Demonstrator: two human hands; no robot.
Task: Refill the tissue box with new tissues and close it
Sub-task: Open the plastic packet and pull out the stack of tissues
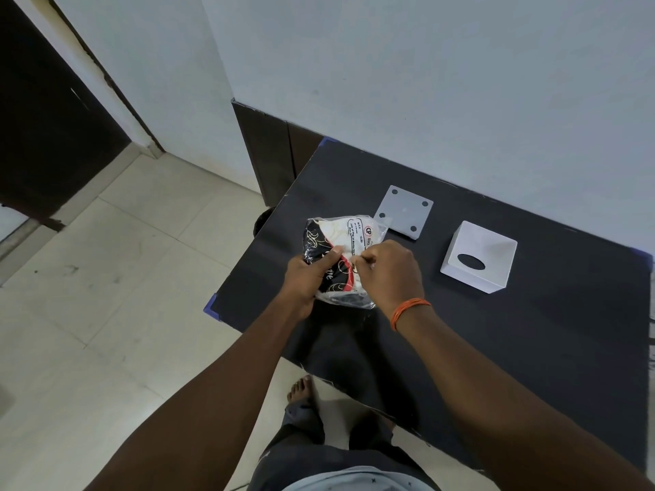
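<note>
Tissue pack (pixel 342 256) held above table (pixel 496 349), left of box (pixel 478 256). Left hand (pixel 304 278) clamps its side; right hand (pixel 390 271) pinches the wrap. Looks light, squashy, slippery film; best pinched at a seam.

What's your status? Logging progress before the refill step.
Left hand and right hand both gripping tissue pack, pulling at its wrapper. Tissue box on table, base plate off, lying beside it. Nothing blocking.

Black table (pixel 496 331) against white wall (pixel 425 83); beige tiled floor (pixel 106 278).
</note>
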